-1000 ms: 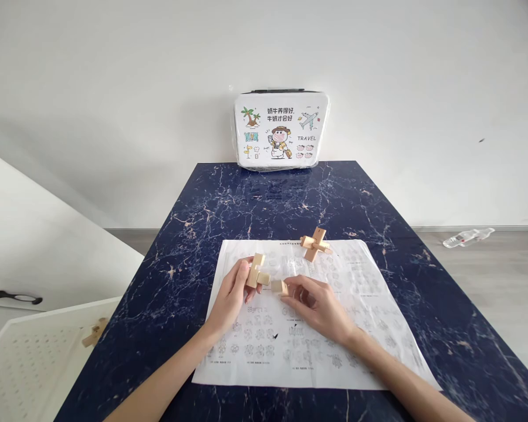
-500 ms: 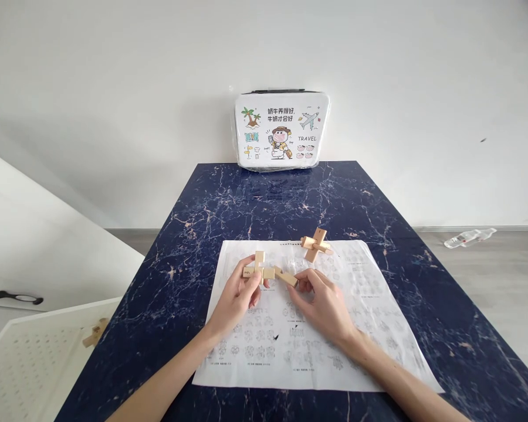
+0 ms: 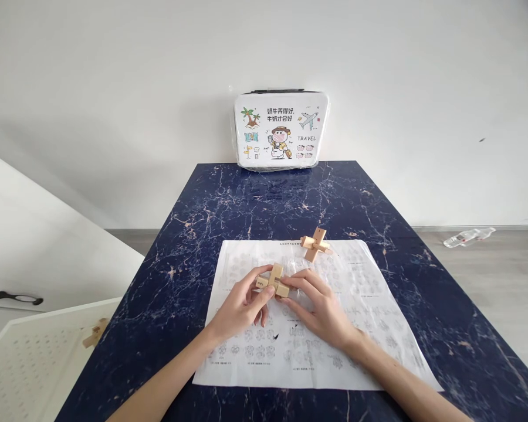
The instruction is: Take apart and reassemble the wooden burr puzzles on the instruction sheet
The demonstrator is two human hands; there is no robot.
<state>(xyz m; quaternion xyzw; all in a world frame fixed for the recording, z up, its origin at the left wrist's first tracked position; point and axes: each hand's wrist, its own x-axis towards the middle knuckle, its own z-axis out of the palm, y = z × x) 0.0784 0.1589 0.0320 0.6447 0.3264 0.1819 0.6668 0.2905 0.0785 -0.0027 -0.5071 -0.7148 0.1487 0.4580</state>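
Low over the printed sheet, my left hand [image 3: 242, 302] is closed around a partly built wooden interlocking puzzle [image 3: 276, 274], its thumb pressed on the front. One block of the puzzle carries a dark mark on its left end. From the other side my right hand [image 3: 319, 302] pinches the puzzle's right end with thumb and fingers; the notched wooden piece it grips lies against the other blocks and is largely covered. A second wooden puzzle [image 3: 317, 246], cross-shaped, rests at the far edge of the instruction sheet [image 3: 334, 375], beyond my right hand.
The sheet lies on a dark blue marbled table [image 3: 264, 205]. A white case with cartoon prints [image 3: 281, 132] stands at the back against the wall. On the left, a white perforated basket [image 3: 30, 357] holds a wooden piece [image 3: 95, 333]. A clear plastic bottle [image 3: 469, 236] lies on the floor at right.
My right hand has brought its notched piece against the puzzle in my left hand, where the two were apart. The left hand has shifted slightly right and nearer.
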